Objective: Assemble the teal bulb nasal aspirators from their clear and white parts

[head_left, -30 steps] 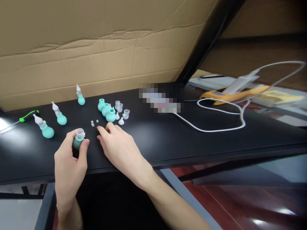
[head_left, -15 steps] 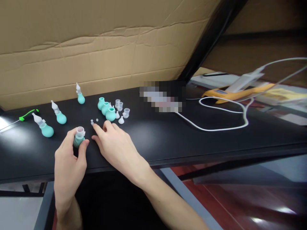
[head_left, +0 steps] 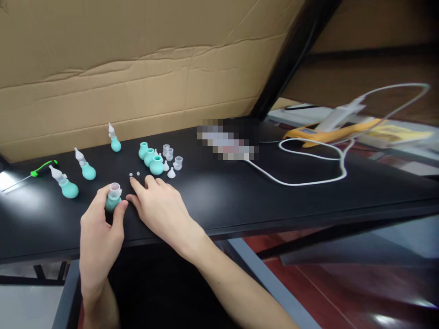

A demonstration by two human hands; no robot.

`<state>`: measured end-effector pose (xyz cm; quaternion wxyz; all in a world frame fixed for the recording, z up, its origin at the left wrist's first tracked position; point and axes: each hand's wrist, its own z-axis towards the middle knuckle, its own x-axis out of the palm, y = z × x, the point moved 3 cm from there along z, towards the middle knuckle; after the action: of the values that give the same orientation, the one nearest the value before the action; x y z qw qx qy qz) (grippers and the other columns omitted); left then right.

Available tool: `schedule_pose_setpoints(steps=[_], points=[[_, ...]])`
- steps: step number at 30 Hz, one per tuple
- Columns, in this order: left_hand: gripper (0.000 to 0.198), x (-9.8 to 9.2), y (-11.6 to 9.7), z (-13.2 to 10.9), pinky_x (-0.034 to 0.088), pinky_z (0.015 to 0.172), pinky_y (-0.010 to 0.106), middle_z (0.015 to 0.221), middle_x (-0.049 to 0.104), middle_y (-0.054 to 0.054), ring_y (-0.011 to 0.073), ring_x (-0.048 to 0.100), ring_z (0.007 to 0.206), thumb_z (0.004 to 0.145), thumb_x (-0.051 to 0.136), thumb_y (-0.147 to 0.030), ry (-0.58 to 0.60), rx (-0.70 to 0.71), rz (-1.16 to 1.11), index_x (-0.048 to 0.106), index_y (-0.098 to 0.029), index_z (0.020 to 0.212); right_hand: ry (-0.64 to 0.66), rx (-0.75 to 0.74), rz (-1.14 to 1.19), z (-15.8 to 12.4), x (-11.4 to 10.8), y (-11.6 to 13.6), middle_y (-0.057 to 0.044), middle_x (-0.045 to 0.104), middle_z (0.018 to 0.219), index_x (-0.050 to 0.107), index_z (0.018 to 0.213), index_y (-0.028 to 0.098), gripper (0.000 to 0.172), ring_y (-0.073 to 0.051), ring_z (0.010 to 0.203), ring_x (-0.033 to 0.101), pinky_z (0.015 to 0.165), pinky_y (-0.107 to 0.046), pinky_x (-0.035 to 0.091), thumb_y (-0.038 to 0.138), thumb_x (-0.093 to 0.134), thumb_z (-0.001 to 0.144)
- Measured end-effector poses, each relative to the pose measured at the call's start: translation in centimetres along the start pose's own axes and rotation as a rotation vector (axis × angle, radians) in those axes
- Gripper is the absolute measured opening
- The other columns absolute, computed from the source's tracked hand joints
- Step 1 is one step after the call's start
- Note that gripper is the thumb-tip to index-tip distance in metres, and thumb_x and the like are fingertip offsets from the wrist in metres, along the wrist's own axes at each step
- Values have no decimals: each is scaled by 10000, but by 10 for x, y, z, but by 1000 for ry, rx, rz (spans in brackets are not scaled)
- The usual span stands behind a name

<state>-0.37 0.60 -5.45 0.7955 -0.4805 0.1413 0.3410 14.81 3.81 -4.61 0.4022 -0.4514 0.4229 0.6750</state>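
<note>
My left hand (head_left: 101, 233) is closed around a teal squeeze bulb (head_left: 113, 204) of a nasal aspirator, upright near the table's front edge. A clear plastic collar (head_left: 115, 188) with a small side tab sits in its neck, with no nozzle on top. My right hand (head_left: 159, 198) reaches in from the right, its index finger down at several tiny translucent discs (head_left: 138, 173) on the table. Thumb and index finger are apart. Past that hand stand three open teal bulbs (head_left: 157, 165), white cone-shaped nozzles (head_left: 171, 173) and clear collars (head_left: 178, 163).
Three assembled aspirators lie to the left: one in front (head_left: 66, 185), one behind it (head_left: 86, 167), one at the back (head_left: 115, 141). A green-ended stick (head_left: 43, 168) lies at far left. White cable (head_left: 291, 184) loops across the right side, near a yellow device (head_left: 305, 135). Cardboard (head_left: 137, 82) stands behind.
My right index finger has shifted slightly among the tiny discs, and fewer show beside its tip. My left hand keeps its hold on the bulb. The view has shifted a little.
</note>
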Motion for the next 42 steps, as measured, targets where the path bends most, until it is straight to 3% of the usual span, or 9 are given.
schedule_pose_setpoints(steps=[10, 14, 17, 21, 25, 29, 35, 38, 42], points=[[362, 2, 0, 1, 609, 1167, 459, 1411, 792, 65, 270, 758, 1333, 1077, 592, -339, 44, 58, 90, 660, -269, 1425, -58, 20, 64, -2, 0, -3, -184, 772, 1277, 625, 1604, 158, 477, -323, 1107, 773, 887, -405, 593, 297, 514, 1161], [408, 4, -1, 1, 593, 1204, 448, 1509, 745, 73, 264, 720, 1405, 1090, 555, -298, 93, 169, 154, 638, -261, 1487, -198, 68, 439, -8, -7, -15, -86, 824, 1071, 757, 1338, 182, 323, -235, 935, 794, 793, -321, 552, 248, 491, 1169], [320, 4, -3, 1, 623, 1144, 420, 1408, 789, 63, 245, 769, 1294, 1106, 543, -289, 134, 207, 148, 682, -264, 1394, -327, -101, 756, -14, -11, -18, -25, 803, 1000, 766, 1209, 200, 238, -153, 859, 751, 802, -256, 538, 282, 549, 1156], [268, 3, -7, 1, 651, 1061, 380, 1326, 816, 49, 226, 788, 1217, 1106, 516, -241, 155, 270, 138, 712, -258, 1289, -272, -245, 815, -18, -7, -13, 4, 744, 929, 733, 1035, 199, 159, -127, 783, 670, 741, -239, 501, 278, 624, 1120], [299, 3, -8, 0, 651, 1076, 381, 1306, 829, 39, 225, 795, 1198, 1097, 500, -202, 135, 258, 173, 730, -250, 1282, -290, -235, 722, -21, -3, -12, -46, 739, 942, 679, 986, 182, 280, -165, 834, 687, 755, -281, 495, 202, 448, 1145], [326, 4, -10, -1, 684, 990, 355, 1251, 843, 23, 221, 817, 1120, 1065, 495, -173, 122, 263, 165, 759, -272, 1228, -257, -228, 783, -24, -1, -14, -37, 743, 986, 647, 992, 206, 280, -156, 915, 725, 792, -260, 513, 101, 410, 1098], [401, 6, -12, 0, 711, 970, 313, 1326, 832, 29, 206, 829, 1155, 1007, 488, -80, 110, 317, 140, 781, -258, 1213, -250, -195, 884, -24, -2, -15, 14, 687, 878, 600, 903, 219, 261, -126, 768, 630, 724, -248, 461, 121, 451, 1093], [434, 3, -12, 0, 713, 973, 297, 1323, 837, 20, 221, 807, 1264, 984, 462, -40, 96, 321, 116, 789, -257, 1169, -231, -170, 939, -22, -2, -20, 34, 644, 818, 613, 902, 219, 262, -115, 707, 559, 708, -248, 441, 154, 457, 1102], [387, -1, -13, -2, 702, 869, 209, 1131, 877, -23, 202, 791, 1304, 1014, 460, -35, 242, 383, -47, 768, -270, 1020, -226, -39, 1067, -20, -4, -33, 30, 624, 785, 669, 941, 219, 257, -120, 700, 566, 698, -253, 455, 239, 470, 1102]])
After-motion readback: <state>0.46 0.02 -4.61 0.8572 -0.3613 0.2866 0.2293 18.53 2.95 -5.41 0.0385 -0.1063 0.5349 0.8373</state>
